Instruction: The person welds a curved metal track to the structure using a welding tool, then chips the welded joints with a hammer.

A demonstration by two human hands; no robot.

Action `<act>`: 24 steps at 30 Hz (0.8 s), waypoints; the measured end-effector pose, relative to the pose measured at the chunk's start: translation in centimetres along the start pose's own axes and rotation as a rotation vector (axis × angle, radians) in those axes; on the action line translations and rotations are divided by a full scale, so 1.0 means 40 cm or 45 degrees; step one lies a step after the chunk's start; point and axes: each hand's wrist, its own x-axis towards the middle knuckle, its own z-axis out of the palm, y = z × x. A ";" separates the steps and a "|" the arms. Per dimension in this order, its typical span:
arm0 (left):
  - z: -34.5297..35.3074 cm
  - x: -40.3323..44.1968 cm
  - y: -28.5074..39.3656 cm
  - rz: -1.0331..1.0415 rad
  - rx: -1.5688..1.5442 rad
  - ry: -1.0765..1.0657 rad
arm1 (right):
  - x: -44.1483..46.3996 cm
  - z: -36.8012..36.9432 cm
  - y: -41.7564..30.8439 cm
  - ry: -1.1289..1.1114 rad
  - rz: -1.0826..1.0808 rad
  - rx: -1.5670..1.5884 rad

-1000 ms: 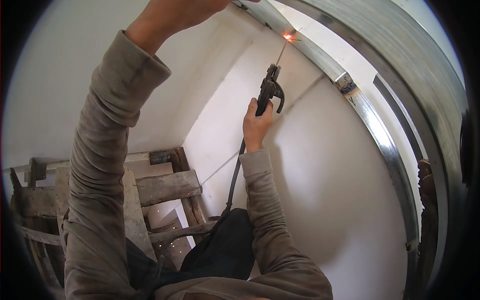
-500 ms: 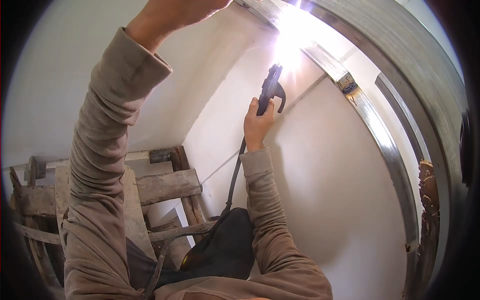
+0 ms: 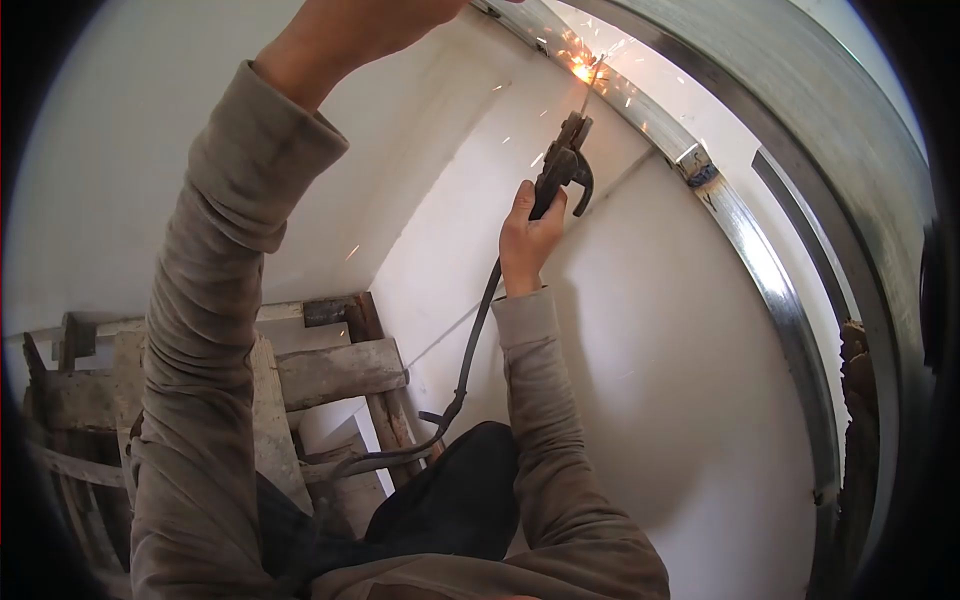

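My right hand (image 3: 528,242) is wrapped round the handle of a dark welding electrode holder (image 3: 562,170). A thin welding rod (image 3: 588,97) sticks up from its jaws towards a shiny steel tube (image 3: 745,220). Orange sparks (image 3: 586,70) fly off a small glowing spot on that tube, beside the rod. At the top edge, my left hand (image 3: 375,32) is raised near the tube's upper end; its fingers are mostly cut off by the frame. From the holder a black cable (image 3: 470,350) runs down past my knee.
A wide metal beam (image 3: 840,130) curves down the right side. The tube has a dark burnt mark (image 3: 702,175). White walls (image 3: 680,380) close in the corner. Below left stand rough wooden planks (image 3: 340,375) forming a frame. Torn brown material (image 3: 858,380) hangs at the right.
The blinding white arc has died to orange sparks, and the rod now shows. My right hand and the holder have shifted slightly right. My left hand has moved a little down and right.
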 end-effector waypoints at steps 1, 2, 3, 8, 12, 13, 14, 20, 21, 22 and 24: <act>0.018 0.010 -0.038 0.132 -0.045 0.044 | 0.003 -0.008 -0.004 0.005 -0.002 -0.038; 0.028 0.030 -0.049 0.261 -0.091 0.089 | 0.005 -0.016 -0.009 0.008 -0.002 -0.079; 0.027 0.026 -0.068 0.220 -0.111 0.082 | 0.005 -0.013 -0.008 0.002 -0.006 -0.126; 0.017 0.002 -0.077 0.093 -0.126 0.043 | -0.011 -0.008 0.013 -0.017 0.065 -0.090; 0.017 -0.005 -0.062 0.123 -0.117 0.049 | -0.017 -0.017 0.008 -0.003 0.107 -0.116; 0.017 -0.008 -0.058 0.128 -0.114 0.052 | -0.018 -0.016 0.016 0.008 0.070 -0.125; 0.017 -0.010 -0.058 0.130 -0.112 0.055 | -0.017 -0.014 0.022 0.018 0.035 -0.135; 0.025 -0.003 -0.056 0.150 -0.126 0.047 | -0.021 -0.019 0.029 -0.023 0.088 -0.138; 0.025 -0.002 -0.053 0.137 -0.147 0.041 | -0.021 -0.018 0.030 -0.018 0.076 -0.140; 0.026 -0.001 -0.051 0.124 -0.169 0.035 | -0.020 -0.017 0.032 -0.010 0.064 -0.139; 0.025 -0.002 -0.049 0.099 -0.192 0.027 | -0.020 -0.015 0.031 0.007 0.043 -0.140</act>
